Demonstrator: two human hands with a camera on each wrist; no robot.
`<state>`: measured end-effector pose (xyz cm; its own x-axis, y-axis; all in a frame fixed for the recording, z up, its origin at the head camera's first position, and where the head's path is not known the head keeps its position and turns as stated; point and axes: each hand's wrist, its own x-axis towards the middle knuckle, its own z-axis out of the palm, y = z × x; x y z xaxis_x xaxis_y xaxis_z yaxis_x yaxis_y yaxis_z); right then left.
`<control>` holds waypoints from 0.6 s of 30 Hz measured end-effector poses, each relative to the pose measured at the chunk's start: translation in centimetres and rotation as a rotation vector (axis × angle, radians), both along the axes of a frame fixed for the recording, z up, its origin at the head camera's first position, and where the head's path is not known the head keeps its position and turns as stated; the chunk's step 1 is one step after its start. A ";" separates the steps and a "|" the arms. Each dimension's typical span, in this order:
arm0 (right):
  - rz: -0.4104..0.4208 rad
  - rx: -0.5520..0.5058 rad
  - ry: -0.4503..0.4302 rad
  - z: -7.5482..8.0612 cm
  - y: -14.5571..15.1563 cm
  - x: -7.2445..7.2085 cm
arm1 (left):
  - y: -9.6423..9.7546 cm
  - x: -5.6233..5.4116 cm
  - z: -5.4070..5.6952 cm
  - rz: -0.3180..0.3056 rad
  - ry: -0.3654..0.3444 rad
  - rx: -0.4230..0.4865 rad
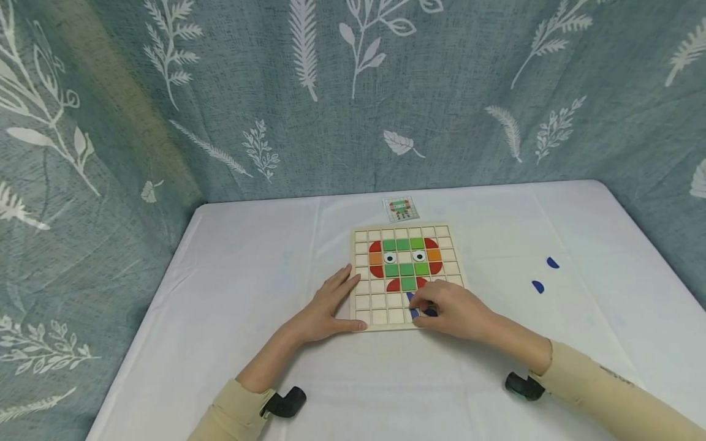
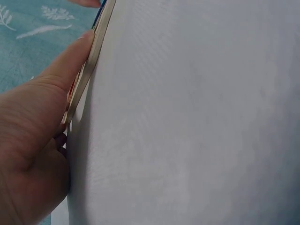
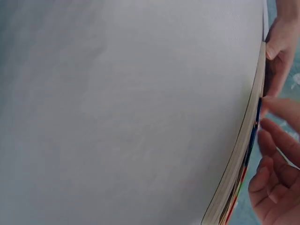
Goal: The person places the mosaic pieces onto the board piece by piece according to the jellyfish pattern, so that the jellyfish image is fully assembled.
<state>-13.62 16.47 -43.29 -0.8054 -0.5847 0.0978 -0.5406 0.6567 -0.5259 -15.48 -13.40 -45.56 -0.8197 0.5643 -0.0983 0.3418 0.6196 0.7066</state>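
Note:
A square wooden grid board (image 1: 364, 301) lies on the table, bearing a pattern of green, orange and red tiles with two eye tiles (image 1: 419, 256). My left hand (image 1: 326, 309) spreads along its left side, with the thumb on the near left corner and the fingertips at the left edge. Over the near right part of the board, my right hand (image 1: 455, 309) curls its thumb and index finger about a small blue piece (image 1: 415, 313). More blue (image 1: 410, 296) shows beside these fingertips, and the hand partly hides that area. In the right wrist view, blue pieces (image 3: 253, 136) sit along the board's top.
Two loose blue half-round pieces (image 1: 553, 263) lie on the white tablecloth (image 1: 248, 269) to the right. A small pattern card (image 1: 401, 209) lies just beyond the board's far edge. A leaf-patterned teal curtain (image 1: 331, 135) hangs behind the table.

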 end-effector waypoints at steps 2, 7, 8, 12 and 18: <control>-0.022 -0.053 -0.041 0.1 0.6 -0.1 | 0.0 0.0 0.0 -0.002 -0.002 0.007; -0.152 -0.171 -0.085 0.6 4.0 -0.4 | 0.0 0.1 0.0 -0.005 -0.001 0.018; -0.186 -0.172 -0.075 0.7 4.9 -0.4 | 0.0 0.2 0.0 -0.004 -0.001 0.017; -0.319 -0.114 -0.047 0.9 9.0 -0.1 | -0.1 0.3 0.1 0.001 -0.002 0.014; -0.425 -0.015 0.003 1.0 14.0 0.8 | -0.2 0.3 0.0 -0.002 0.007 0.018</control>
